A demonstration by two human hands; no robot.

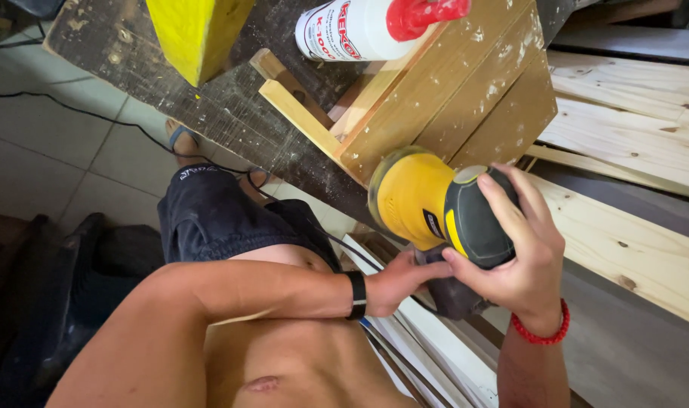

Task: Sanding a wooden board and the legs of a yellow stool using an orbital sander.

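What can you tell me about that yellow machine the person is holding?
The sander is a handheld power tool with a rounded yellow body and a dark grey grip cap. Its casing looks like plastic with a film of dust. It lies tilted on its side, its working end pressed against the edge of a dusty wooden box. The right hand cups the grey cap, and the left hand grips the dark part beneath it.

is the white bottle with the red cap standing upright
No, the white bottle lies on its side on the wooden box, red cap pointing sideways.
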